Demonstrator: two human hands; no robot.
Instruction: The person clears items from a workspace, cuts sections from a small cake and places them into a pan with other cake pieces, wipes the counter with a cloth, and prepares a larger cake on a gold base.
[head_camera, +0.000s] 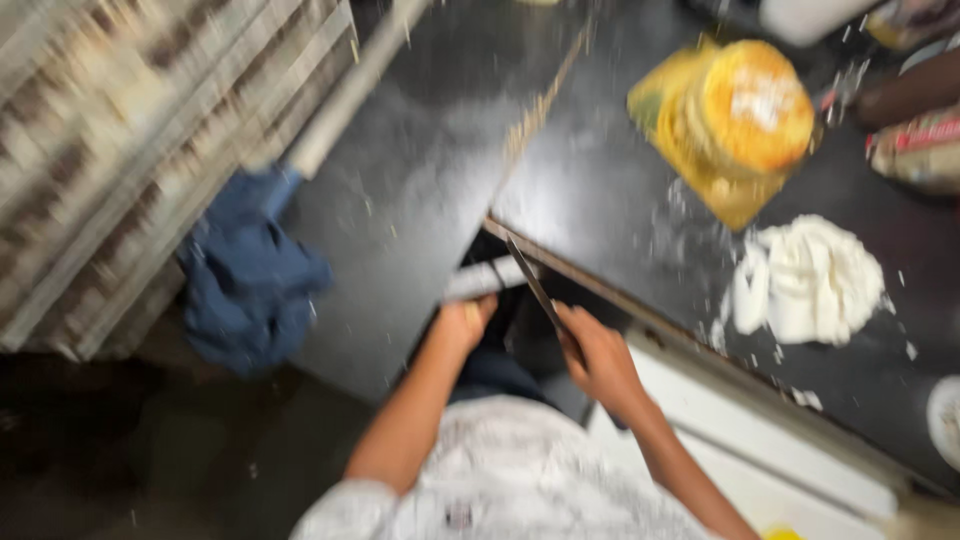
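Observation:
The picture is blurred by motion. My left hand (465, 322) is closed around a pale cylindrical object (487, 278) at the gap between two black counters. My right hand (598, 352) grips the handle of a knife (535, 285), whose thin dark blade points up and away toward the counter edge. Both hands sit low, just in front of my white patterned shirt. On the right counter (600, 190) lies a lump of white dough (808, 280) with flour scattered around it.
A yellow bag holding a stack of round flat pieces (740, 120) sits behind the dough. A blue cloth (250, 275) hangs at the left counter's (420, 180) edge beside a striped wall. Another person's arm (905, 95) and packets show at far right.

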